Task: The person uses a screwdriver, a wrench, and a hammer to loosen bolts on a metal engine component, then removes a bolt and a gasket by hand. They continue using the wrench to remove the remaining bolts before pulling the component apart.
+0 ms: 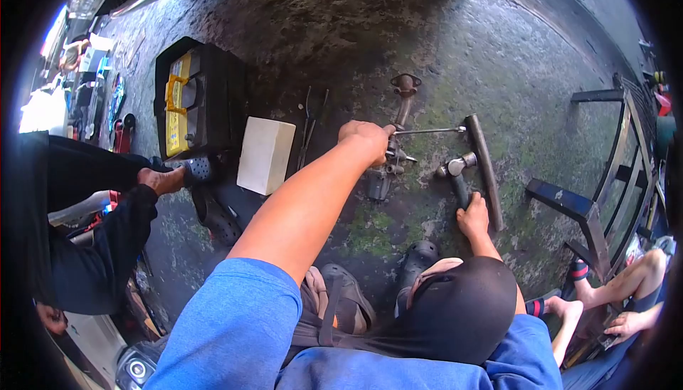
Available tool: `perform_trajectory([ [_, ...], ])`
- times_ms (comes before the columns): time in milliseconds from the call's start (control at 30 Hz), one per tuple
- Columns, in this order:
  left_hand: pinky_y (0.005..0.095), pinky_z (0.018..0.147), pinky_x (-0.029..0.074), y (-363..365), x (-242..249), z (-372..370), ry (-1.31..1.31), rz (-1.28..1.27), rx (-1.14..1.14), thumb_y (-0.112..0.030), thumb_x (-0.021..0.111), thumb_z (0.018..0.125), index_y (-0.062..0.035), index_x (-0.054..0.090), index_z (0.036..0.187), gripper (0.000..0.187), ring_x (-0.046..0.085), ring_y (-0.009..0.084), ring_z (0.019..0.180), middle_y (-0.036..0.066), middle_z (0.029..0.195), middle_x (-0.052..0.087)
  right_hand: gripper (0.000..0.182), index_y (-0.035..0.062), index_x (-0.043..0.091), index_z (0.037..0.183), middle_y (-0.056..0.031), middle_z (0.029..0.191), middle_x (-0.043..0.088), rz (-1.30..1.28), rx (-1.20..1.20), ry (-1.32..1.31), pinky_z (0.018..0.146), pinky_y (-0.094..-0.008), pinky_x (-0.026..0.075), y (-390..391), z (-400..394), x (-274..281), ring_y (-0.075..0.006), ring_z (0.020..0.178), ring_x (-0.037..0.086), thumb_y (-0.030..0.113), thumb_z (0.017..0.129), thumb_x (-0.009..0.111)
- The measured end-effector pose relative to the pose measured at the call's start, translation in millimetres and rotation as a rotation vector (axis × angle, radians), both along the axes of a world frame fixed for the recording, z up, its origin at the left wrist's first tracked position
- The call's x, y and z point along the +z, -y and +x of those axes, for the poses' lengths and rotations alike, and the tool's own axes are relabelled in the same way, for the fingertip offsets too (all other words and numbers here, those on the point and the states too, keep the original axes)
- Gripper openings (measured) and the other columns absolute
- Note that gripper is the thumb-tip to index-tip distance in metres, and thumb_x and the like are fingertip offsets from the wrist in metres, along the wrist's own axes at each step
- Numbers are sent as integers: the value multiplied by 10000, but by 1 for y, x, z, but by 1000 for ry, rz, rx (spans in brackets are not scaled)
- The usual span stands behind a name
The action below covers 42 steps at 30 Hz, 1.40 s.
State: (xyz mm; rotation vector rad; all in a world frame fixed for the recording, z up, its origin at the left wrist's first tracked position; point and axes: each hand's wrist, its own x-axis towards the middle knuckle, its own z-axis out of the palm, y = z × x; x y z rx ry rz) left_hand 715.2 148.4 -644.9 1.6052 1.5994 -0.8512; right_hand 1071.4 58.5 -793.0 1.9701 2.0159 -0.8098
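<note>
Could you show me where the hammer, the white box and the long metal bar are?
Hammer (459, 186): head camera view, on its upper handle.
White box (262, 154): head camera view, on its broad face.
Long metal bar (485, 173): head camera view, midway along its length.

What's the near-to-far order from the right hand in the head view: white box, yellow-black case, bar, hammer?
From the right hand:
1. Hammer: in its grip.
2. Bar: just to its right.
3. White box: well left.
4. Yellow-black case: farthest left, past the box.
</note>
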Motion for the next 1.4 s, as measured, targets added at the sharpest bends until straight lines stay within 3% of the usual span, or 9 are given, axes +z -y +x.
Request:
perform_trajectory([
  [233,430,1021,527,2,-2,4,-46,29,4,-351,663,945,-348,303,1622,767,643,269,1262,46,1357,673,258,-41,605,992,-81,774,624,-218,-308,-506,652,-374,482,-15,-17,104,-181,701,589,119,797,659],
  [433,426,1018,527,4,-1,4,-44,46,-9,-340,648,943,-349,324,1614,745,652,268,1249,44,1343,683,407,29,532,1210,-122,793,642,258,-118,-708,646,-373,505,-60,-37,177,-188,699,623,175,887,732],
  [567,428,1004,533,6,-13,2,-48,58,-30,-328,642,943,-341,350,1605,723,662,262,1231,48,1330,689,399,37,541,1311,-45,781,597,-129,-255,-1054,625,-321,495,-73,-53,202,-122,679,586,246,991,656],
  [600,429,999,534,6,-14,3,-40,62,-44,-325,639,945,-338,357,1602,716,664,260,1227,50,1326,691,414,28,532,1348,-53,749,580,-49,-252,-983,610,-300,481,-71,-55,192,-98,671,570,276,1029,616],
  [733,434,938,563,7,-11,4,-56,105,-62,-286,614,953,-307,380,1596,685,687,260,1186,42,1287,711,432,55,493,1381,-335,1023,695,67,-42,-215,854,-584,515,-69,-63,152,-543,1007,653,237,1002,592],
  [1067,431,870,587,21,-9,3,-51,155,-92,-349,626,972,-267,366,1603,688,722,263,1087,57,1186,743,415,-3,525,1358,-337,924,687,280,24,-406,808,-519,536,-92,-75,216,-496,943,699,165,992,626],
  [1167,439,880,583,23,-5,4,-14,162,-29,-403,638,972,-260,344,1612,719,724,284,1073,72,1170,746,390,-23,529,1325,-245,820,677,535,-38,-555,708,-408,513,-104,-92,278,-243,741,670,134,992,657],
  [1233,444,884,580,25,-7,4,6,171,5,-421,643,971,-250,338,1613,731,724,295,1069,82,1162,746,252,62,552,1288,10,796,583,633,-82,-786,531,-250,417,-105,-99,305,-69,605,512,174,1063,575],
  [1400,456,881,578,35,-14,3,40,179,34,-407,657,967,-218,365,1593,716,724,305,1064,103,1155,744,350,-5,529,1297,-181,888,683,693,-64,-461,611,-410,515,-85,-76,229,-288,661,656,194,1024,617],
])
